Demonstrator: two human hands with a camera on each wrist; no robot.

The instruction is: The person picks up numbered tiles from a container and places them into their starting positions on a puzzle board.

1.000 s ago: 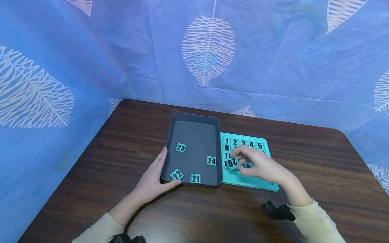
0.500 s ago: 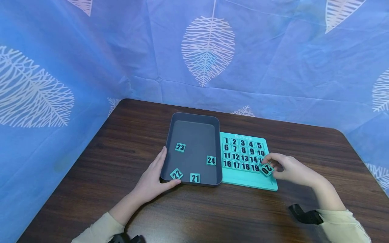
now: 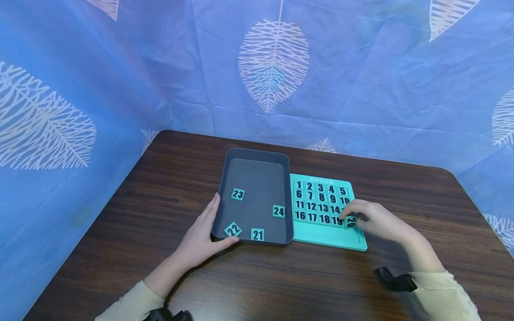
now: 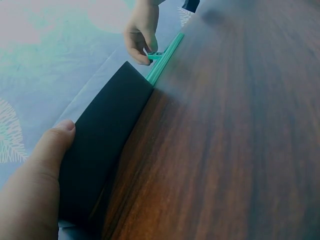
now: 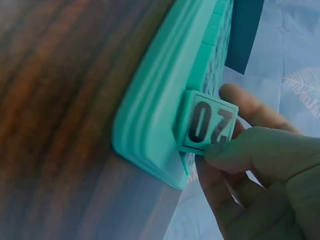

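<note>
Between thumb and fingers, my right hand (image 3: 379, 219) pinches a turquoise number tile marked 20 (image 5: 209, 122). In the right wrist view the tile is tilted against the edge of the turquoise number puzzle board (image 5: 150, 110), beside its tile rows. The head view shows this tile sideways at the right end of the fourth row, next to tile 19 (image 3: 336, 220). My left hand (image 3: 201, 236) rests at the near left corner of a dark grey tray (image 3: 257, 171), straight fingers along its side and thumb on the near rim.
Inside the tray lie loose tiles 23 (image 3: 238, 194), 24 (image 3: 279, 211), 22 (image 3: 233, 229) and 21 (image 3: 258, 234). The tray's right wall stands against the board. A brown wooden table (image 3: 281, 285) carries both, with a blue leaf-patterned cloth (image 3: 361, 80) behind.
My right hand has carried tile 20 rightward across the board, from over the left columns to the right end of the fourth row, and turned it. My left hand stays at the tray.
</note>
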